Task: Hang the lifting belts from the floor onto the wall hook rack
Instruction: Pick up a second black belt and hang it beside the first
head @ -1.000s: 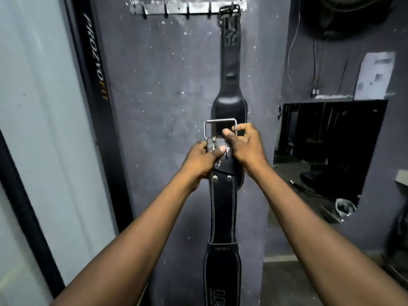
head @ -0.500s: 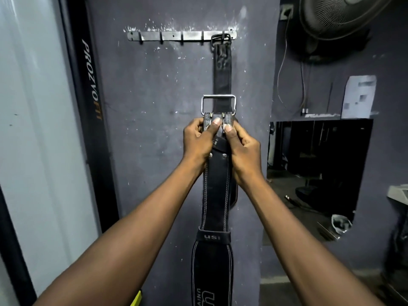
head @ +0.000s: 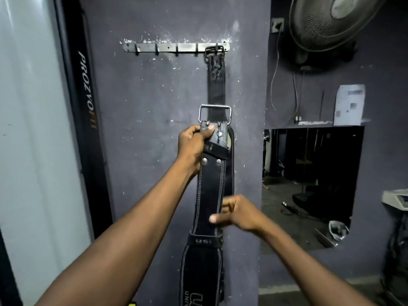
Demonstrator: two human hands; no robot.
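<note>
A metal hook rack is fixed high on the grey wall. One black lifting belt hangs from its rightmost hook. In front of it I hold a second black lifting belt with white stitching upright, its silver buckle at the top, well below the rack. My left hand grips this belt just under the buckle. My right hand, blurred, is lower down at the belt's right edge, thumb across the strap's front and fingers behind it. The belt's lower end runs out of view.
A black upright frame lettered PROZVOFIT stands left of the wall panel. A wall fan is mounted at the upper right. Right of the panel, a dark opening shows a floor with scattered items.
My right hand left the buckle end and dropped to the strap's middle. The left hand stays under the buckle. The camera tilted up, bringing the rack lower in view.
</note>
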